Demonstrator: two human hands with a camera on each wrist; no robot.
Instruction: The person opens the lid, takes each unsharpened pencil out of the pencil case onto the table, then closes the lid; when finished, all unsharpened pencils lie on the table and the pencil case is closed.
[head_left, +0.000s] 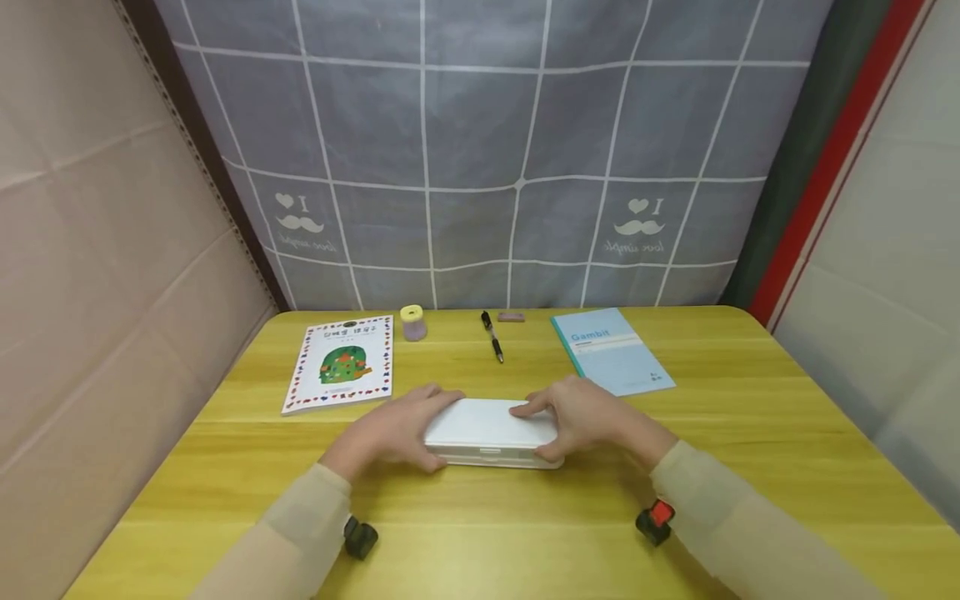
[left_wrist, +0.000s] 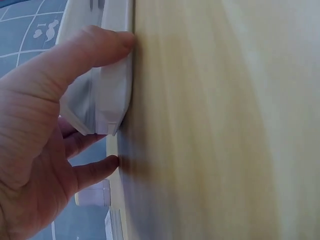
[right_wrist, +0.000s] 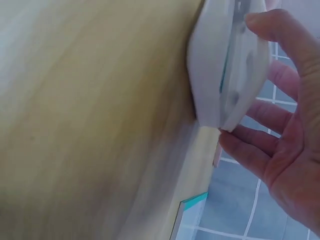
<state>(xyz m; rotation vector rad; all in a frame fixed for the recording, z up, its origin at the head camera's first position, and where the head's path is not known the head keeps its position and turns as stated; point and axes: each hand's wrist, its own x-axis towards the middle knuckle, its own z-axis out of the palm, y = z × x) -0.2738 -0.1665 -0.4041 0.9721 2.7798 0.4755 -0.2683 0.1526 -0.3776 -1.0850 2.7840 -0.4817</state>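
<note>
A white pencil case (head_left: 487, 423) lies on the wooden table in front of the person, its long latch side facing the body. The left hand (head_left: 411, 427) grips the case's left end, with the thumb (left_wrist: 112, 47) on the front side and the fingers partly hidden behind. At the right end the right hand (head_left: 585, 418) holds the case, its thumb (right_wrist: 270, 25) against the lid's front edge. In the right wrist view a narrow gap shows between lid and base, with a teal strip in it. What lies inside is hidden.
Behind the case are a picture book (head_left: 341, 362) on the left, a yellow-lidded purple jar (head_left: 412, 323), a black pen (head_left: 492, 337), a small pinkish eraser-like block (head_left: 512, 317) and a light blue notebook (head_left: 615, 352) on the right. A grey checked cloth (head_left: 480, 125) hangs beyond the table.
</note>
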